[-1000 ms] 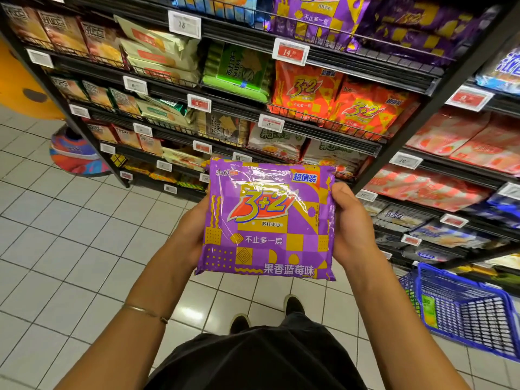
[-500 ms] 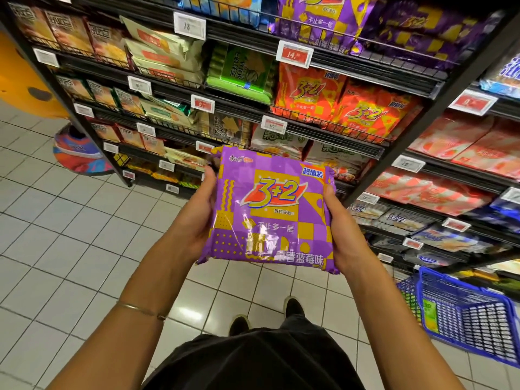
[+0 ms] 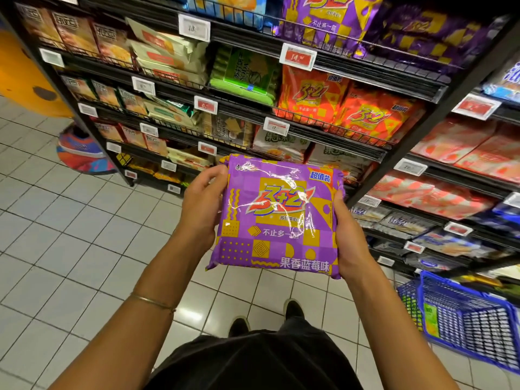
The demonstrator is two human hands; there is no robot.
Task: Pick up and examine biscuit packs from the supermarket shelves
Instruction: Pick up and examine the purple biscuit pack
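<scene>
A purple and yellow "3+2" biscuit pack (image 3: 277,218) is held front side up in front of me, above the tiled floor. My left hand (image 3: 201,205) grips its left edge, thumb on the upper left corner. My right hand (image 3: 349,240) grips its right edge, fingers hidden behind the pack. More purple packs (image 3: 329,23) of the same kind lie on the top shelf, with orange "3+2" packs (image 3: 346,108) on the shelf below.
Black wire shelves (image 3: 309,119) full of biscuit packs and price tags run across the back and right. A blue shopping basket (image 3: 461,319) stands on the floor at the lower right. White tiled floor (image 3: 70,235) lies to the left. My shoes show below.
The pack has tilted and shifted slightly in my hands, its top swung a little to the right. My left thumb now sits on the upper left corner. Both hands keep their hold.
</scene>
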